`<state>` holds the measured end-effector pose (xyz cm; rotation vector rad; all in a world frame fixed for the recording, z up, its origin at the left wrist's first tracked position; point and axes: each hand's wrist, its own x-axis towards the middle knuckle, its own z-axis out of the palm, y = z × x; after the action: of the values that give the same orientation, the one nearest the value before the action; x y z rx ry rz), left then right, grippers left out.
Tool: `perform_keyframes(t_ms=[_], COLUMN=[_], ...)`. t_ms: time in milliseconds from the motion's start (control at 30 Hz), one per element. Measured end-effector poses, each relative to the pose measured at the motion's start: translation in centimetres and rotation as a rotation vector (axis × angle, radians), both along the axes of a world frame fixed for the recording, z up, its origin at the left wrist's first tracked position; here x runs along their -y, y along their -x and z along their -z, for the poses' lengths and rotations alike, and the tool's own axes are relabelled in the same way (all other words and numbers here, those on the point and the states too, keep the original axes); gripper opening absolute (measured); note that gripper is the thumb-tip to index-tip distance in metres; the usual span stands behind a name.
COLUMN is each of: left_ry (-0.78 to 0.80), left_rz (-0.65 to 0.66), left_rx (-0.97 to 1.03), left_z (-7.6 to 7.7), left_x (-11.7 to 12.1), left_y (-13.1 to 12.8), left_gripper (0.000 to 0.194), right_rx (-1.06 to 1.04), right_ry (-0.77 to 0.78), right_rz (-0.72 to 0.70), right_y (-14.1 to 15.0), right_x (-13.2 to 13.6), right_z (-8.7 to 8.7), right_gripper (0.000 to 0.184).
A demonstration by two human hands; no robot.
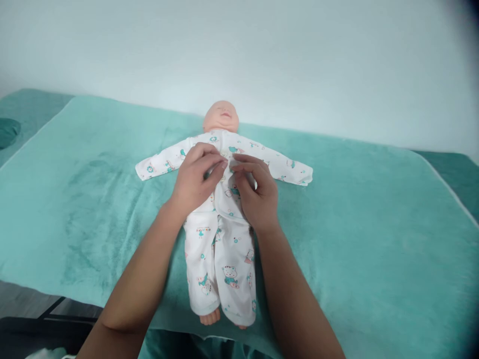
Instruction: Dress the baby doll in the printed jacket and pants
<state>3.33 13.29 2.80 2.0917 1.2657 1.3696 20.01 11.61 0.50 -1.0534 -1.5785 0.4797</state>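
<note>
A baby doll (221, 117) lies on its back with its head away from me, dressed in a white printed shirt (234, 192) and matching trousers (235, 264). Both of its sleeves stretch out to the sides. Over the chest, my left hand (196, 174) pinches the shirt's front edge near the fasteners, thumb against forefinger. My right hand (260, 189) faces it a short way off, its thumb and forefinger closed at the other side of the front opening. Fingers partly hide the cloth they hold. Below the hands, the lower front corner of the shirt hangs loosely over the trousers.
A green plush cover (359, 239) spreads beneath the doll over a padded table, with a round hole (8, 132) at the far left. Behind stands a pale wall (239, 55). A dark object (41, 334) sits low at the left by the floor.
</note>
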Motion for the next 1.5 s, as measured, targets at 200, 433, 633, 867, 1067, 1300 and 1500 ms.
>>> perform_keyframes(t_ms=[200, 433, 633, 867, 1067, 1300, 1500], left_ry=[-0.090, -0.039, -0.035, -0.076, 0.062, 0.322, 0.307], left_rz=[-0.117, -0.111, -0.049, -0.184, -0.475, -0.670, -0.781], left_rx=[-0.087, -0.069, -0.051, -0.045, -0.300, -0.545, -0.546], left_z=[0.9, 0.9, 0.6, 1.9, 4.4, 5.1, 4.4], left_x=[-0.4, -0.6, -0.4, -1.6, -2.7, 0.1, 1.0], left_y=[0.1, 0.4, 0.4, 1.1, 4.1, 10.1, 11.6], left_gripper=[0.018, 0.028, 0.048, 0.031, 0.040, 0.055, 0.054], right_rx=[-0.038, -0.005, -0.053, -0.062, 0.288, 0.559, 0.556], right_ry=[0.171, 0.258, 0.303, 0.299, 0.246, 0.305, 0.386], right_rz=[-0.056, -0.115, -0.084, 0.036, 0.314, 0.438, 0.539], right_y=[-0.2, -0.6, -0.2, -2.0, -5.7, -11.7, -16.7], right_x=[-0.3, -0.6, -0.4, -2.1, -6.0, -6.2, -4.7], right_z=[0.6, 0.8, 0.5, 2.2, 5.7, 6.8, 8.1], right_gripper=[0.037, 0.049, 0.049, 0.043, 0.045, 0.054, 0.056])
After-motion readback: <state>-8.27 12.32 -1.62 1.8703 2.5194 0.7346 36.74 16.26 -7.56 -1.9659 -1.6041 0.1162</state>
